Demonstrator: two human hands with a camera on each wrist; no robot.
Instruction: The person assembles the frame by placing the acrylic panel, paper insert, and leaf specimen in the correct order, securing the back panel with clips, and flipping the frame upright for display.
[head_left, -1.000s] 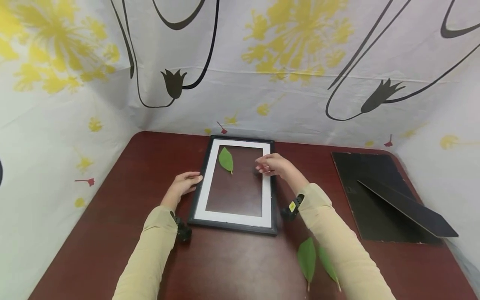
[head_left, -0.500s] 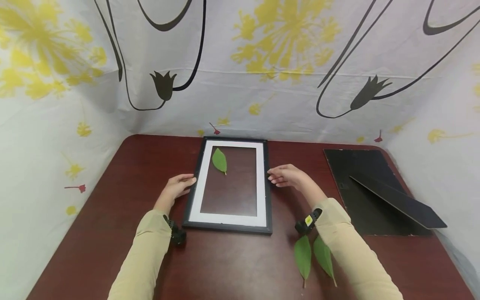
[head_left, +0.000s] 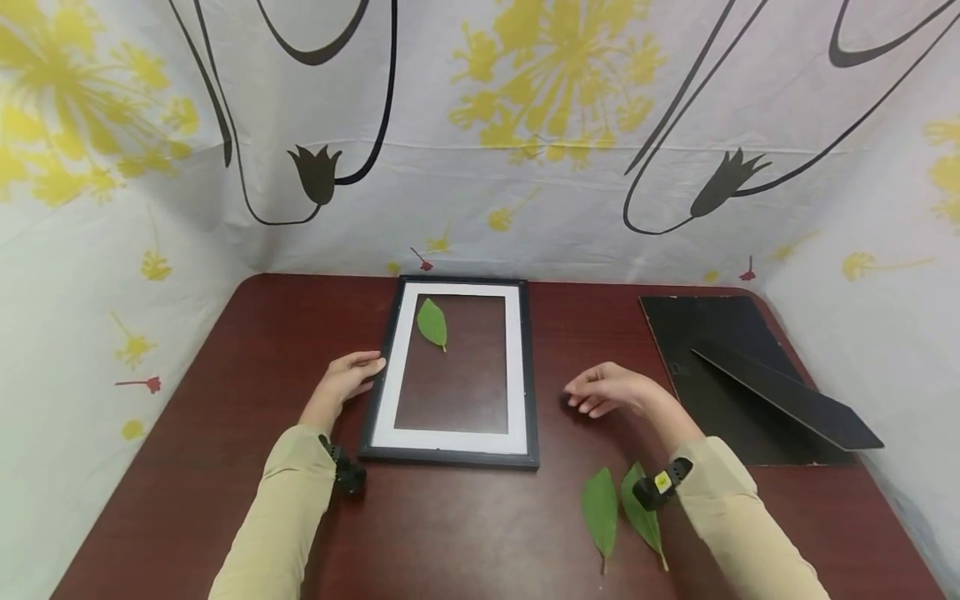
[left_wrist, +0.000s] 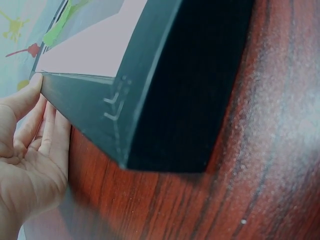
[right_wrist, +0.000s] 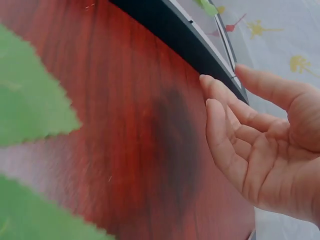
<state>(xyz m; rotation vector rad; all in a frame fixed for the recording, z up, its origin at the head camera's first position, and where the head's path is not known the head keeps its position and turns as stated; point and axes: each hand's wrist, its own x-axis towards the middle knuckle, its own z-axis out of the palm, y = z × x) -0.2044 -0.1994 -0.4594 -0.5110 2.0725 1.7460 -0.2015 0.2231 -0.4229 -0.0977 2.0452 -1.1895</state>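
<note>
A black picture frame (head_left: 532, 392) with a white mat (head_left: 388, 400) lies on the table, and one green leaf (head_left: 432, 323) rests in the upper left of its opening. My left hand (head_left: 343, 382) holds the frame's left edge; in the left wrist view the thumb is at the top rim and the other fingers are beside the outer side. My right hand (head_left: 613, 390) hovers over the table to the right of the frame, fingers loosely bent, holding nothing. Below it lie two more leaves, one (head_left: 600, 510) in full view and one (head_left: 643, 518) partly covered by the wrist camera.
At the right of the dark red table (head_left: 450, 525) lies a black backing board (head_left: 705, 321) with its stand flap (head_left: 787, 400) raised. White cloth (head_left: 480, 217) with a flower print hangs behind the table and at both sides.
My right hand has drawn back from over the frame's right side, moving right and nearer. My left hand stays at the frame's left edge. The leaf in the opening keeps its place.
</note>
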